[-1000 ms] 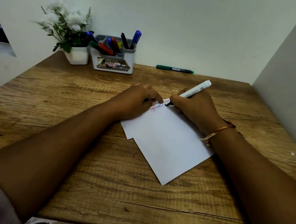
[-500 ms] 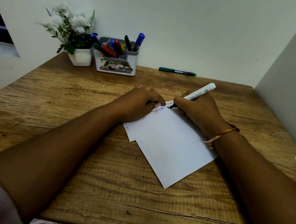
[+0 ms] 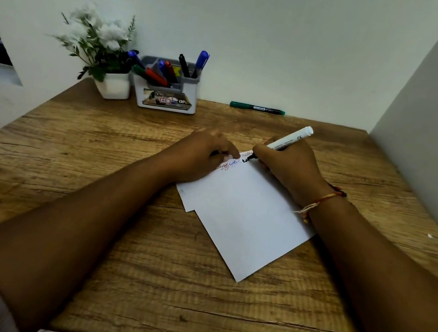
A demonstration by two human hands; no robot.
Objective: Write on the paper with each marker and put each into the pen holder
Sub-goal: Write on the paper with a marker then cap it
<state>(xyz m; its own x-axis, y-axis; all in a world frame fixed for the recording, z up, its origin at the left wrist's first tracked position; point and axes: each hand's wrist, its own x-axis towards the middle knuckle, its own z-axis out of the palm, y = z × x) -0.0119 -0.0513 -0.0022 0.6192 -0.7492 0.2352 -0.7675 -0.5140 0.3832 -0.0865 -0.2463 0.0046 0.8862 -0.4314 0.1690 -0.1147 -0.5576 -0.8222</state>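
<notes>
White paper (image 3: 243, 220) lies tilted in the middle of the wooden desk (image 3: 97, 176), with red, blue and black scribbles near its top corner. My right hand (image 3: 288, 167) grips a white-bodied black marker (image 3: 286, 142), its tip touching the paper beside a fresh black mark. My left hand (image 3: 202, 155) presses down on the paper's upper left part; something dark, perhaps a cap, shows under its fingers. A grey and white pen holder (image 3: 166, 92) at the back holds several markers. A green marker (image 3: 257, 108) lies flat by the back wall.
A white pot of white flowers (image 3: 101, 48) stands left of the pen holder. Walls close off the back and the right side of the desk. Bare wood shows in front of and to the left of the paper.
The marker tip has laid a new black mark on the paper's top corner. Both hands stay in the same place on the paper; the camera tilted slightly.
</notes>
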